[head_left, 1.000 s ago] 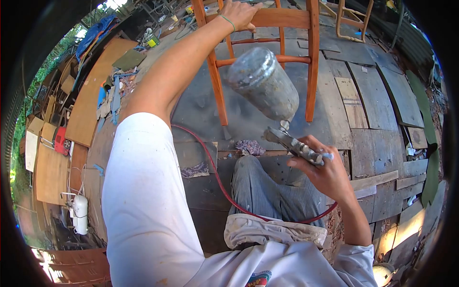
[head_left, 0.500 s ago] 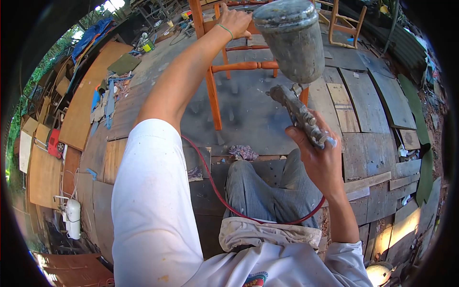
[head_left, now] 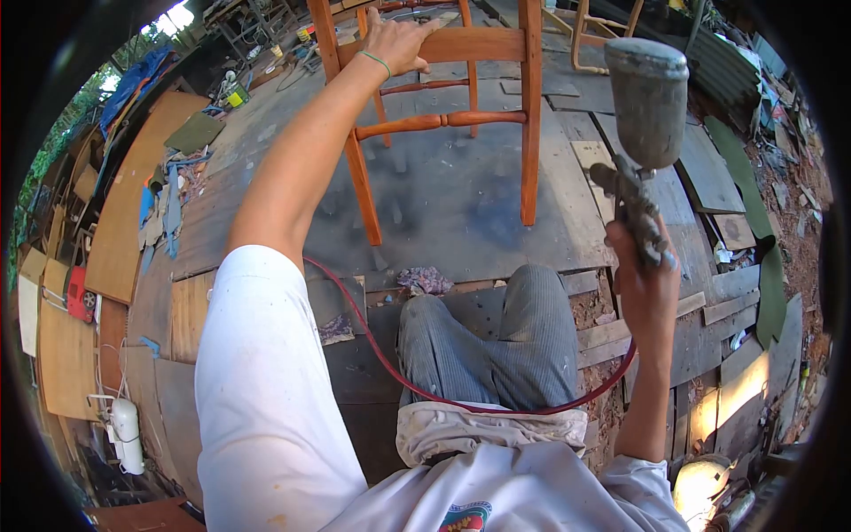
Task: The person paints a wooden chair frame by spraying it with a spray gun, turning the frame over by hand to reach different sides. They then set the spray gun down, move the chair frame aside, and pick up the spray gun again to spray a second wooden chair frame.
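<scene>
In my right hand (head_left: 647,275) is a spray gun (head_left: 640,208), its grip wrapped by my fingers. The gun's worn grey metal cup (head_left: 649,102) stands upright on top, and a red hose (head_left: 381,350) loops across my lap. My left hand (head_left: 396,43) reaches forward to an orange-brown wooden chair (head_left: 461,44). Its fingers are spread over the chair's upper rail near the left post, appearing to touch it. The gun is to the right of the chair, apart from it.
Dark-stained boards (head_left: 443,191) cover the ground under the chair. A crumpled cloth (head_left: 424,281) lies by my knees. Another wooden chair frame (head_left: 581,40) stands behind. Wood panels (head_left: 146,195) and a white tank (head_left: 127,434) are at left; a green strip (head_left: 769,293) lies at right.
My right hand has moved the spray gun rightward, away from the chair, uncovering its right leg and rail. My left hand stays at the chair's rail. The view has shifted slightly.
</scene>
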The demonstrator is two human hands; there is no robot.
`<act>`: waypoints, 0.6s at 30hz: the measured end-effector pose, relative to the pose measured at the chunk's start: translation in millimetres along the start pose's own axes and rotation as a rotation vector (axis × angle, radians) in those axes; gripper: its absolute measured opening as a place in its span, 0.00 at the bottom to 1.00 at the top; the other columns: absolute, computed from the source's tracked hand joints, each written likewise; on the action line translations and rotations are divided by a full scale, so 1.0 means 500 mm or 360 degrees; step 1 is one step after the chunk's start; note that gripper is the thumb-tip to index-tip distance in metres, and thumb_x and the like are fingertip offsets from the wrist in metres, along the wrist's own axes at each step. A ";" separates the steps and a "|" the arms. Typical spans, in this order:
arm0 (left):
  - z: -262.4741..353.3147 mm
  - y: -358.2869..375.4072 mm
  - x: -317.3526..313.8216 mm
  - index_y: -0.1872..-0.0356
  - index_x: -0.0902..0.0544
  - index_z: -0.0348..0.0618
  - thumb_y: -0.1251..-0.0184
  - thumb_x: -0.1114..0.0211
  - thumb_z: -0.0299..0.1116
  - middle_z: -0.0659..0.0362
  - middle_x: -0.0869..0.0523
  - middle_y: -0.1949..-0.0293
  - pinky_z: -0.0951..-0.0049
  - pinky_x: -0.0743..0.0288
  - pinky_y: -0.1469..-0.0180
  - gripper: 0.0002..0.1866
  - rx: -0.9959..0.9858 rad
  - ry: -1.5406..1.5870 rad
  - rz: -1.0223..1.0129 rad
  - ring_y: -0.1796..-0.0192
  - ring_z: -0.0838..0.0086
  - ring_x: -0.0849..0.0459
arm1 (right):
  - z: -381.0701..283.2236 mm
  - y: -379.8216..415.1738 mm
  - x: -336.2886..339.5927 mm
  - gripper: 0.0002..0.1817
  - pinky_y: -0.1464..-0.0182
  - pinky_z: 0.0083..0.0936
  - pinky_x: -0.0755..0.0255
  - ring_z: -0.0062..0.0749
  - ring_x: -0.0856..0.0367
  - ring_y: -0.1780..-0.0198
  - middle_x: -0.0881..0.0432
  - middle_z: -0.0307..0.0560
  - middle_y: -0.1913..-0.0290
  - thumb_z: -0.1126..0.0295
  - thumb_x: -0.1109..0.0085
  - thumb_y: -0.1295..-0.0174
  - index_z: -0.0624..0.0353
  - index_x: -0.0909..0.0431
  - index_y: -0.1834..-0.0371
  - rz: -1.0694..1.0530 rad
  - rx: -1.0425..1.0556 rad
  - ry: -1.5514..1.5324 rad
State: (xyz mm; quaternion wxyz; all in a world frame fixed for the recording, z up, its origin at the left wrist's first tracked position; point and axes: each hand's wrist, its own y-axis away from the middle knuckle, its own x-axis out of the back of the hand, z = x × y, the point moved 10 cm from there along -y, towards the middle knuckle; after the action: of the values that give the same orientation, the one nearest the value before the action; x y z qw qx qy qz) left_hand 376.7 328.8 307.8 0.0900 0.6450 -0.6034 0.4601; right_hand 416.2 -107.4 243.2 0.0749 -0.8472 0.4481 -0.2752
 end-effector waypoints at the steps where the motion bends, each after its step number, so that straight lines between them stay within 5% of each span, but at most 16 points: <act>1: 0.001 0.003 -0.001 0.22 0.33 0.72 0.47 0.21 0.60 0.60 0.08 0.50 0.22 0.43 0.28 0.49 -0.0007 -0.0007 0.0005 0.47 0.60 0.09 | -0.009 -0.011 -0.005 0.15 0.69 0.22 0.35 0.19 0.34 0.72 0.23 0.39 0.73 0.64 0.34 0.28 0.63 0.20 0.47 0.0007 0.0076 -0.0116; 8: 0.024 0.026 0.020 0.23 0.31 0.69 0.47 0.22 0.63 0.60 0.08 0.51 0.29 0.41 0.28 0.49 -0.0092 0.0039 -0.0038 0.49 0.59 0.09 | -0.091 -0.062 -0.115 0.17 0.76 0.22 0.38 0.15 0.32 0.76 0.24 0.34 0.73 0.57 0.35 0.26 0.61 0.20 0.52 -0.0532 -0.0154 -0.0435; 11: 0.027 0.033 0.009 0.25 0.29 0.67 0.46 0.22 0.61 0.60 0.08 0.51 0.32 0.40 0.29 0.46 -0.0154 0.0104 -0.0016 0.51 0.59 0.09 | -0.135 -0.065 -0.163 0.16 0.78 0.22 0.40 0.14 0.33 0.78 0.25 0.33 0.75 0.57 0.36 0.26 0.61 0.20 0.55 -0.0663 0.0076 -0.0453; 14: 0.040 0.048 0.014 0.26 0.27 0.66 0.45 0.22 0.56 0.59 0.08 0.51 0.31 0.39 0.31 0.42 -0.0191 0.0051 -0.0003 0.52 0.59 0.08 | -0.147 -0.050 -0.187 0.15 0.79 0.22 0.40 0.14 0.34 0.79 0.26 0.32 0.76 0.57 0.35 0.26 0.60 0.20 0.55 -0.0815 -0.0120 -0.0358; 18: 0.064 0.079 0.051 0.28 0.25 0.61 0.46 0.22 0.50 0.56 0.09 0.51 0.41 0.24 0.41 0.41 -0.0114 0.0163 0.0000 0.54 0.58 0.08 | -0.114 -0.051 -0.166 0.15 0.79 0.21 0.38 0.15 0.31 0.80 0.25 0.33 0.76 0.58 0.35 0.26 0.61 0.20 0.56 -0.0730 -0.0108 -0.0397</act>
State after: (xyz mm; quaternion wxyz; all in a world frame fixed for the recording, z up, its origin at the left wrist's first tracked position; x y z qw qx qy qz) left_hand 354.3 279.5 290.5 0.1436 0.6170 -0.6141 0.4707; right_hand 367.0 -19.4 267.1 0.0367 -0.9561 0.2407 -0.1634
